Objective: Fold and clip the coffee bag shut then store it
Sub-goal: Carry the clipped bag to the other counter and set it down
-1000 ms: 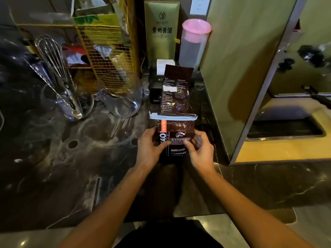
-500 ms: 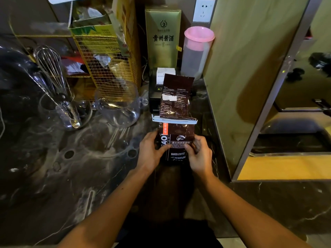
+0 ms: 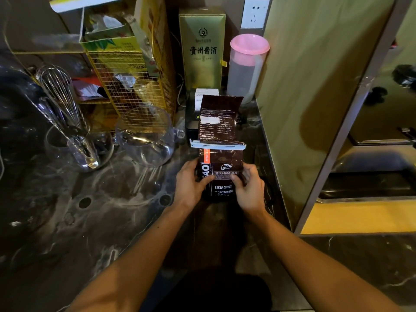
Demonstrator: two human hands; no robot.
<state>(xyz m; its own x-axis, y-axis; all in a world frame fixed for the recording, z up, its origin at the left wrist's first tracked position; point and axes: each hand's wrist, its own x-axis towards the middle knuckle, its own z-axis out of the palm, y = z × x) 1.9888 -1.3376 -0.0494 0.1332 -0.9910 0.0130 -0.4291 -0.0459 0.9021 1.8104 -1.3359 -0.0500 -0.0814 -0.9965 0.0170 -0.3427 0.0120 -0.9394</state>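
Observation:
A dark brown coffee bag [image 3: 221, 163] stands upright on the dark marble counter [image 3: 94, 221], close to the green panel on the right. A pale blue clip [image 3: 217, 145] clamps across the bag about halfway up, and the bag's flattened top [image 3: 219, 113] sticks up above it. My left hand [image 3: 191, 183] grips the bag's lower left side, thumb on the front. On the lower right side my right hand [image 3: 248, 188] grips it the same way.
Behind the bag sit a small black label printer [image 3: 193, 118], a green box [image 3: 202, 48] and a pink-lidded jug [image 3: 246, 66]. A glass pitcher [image 3: 146, 136], a whisk in a glass [image 3: 67, 122] and a gold wire basket [image 3: 132, 86] stand left. A green panel [image 3: 315, 97] walls the right.
The view has shifted down and slightly right across the frames. Both hands keep the same hold on the clipped bag, which stays in place on the counter.

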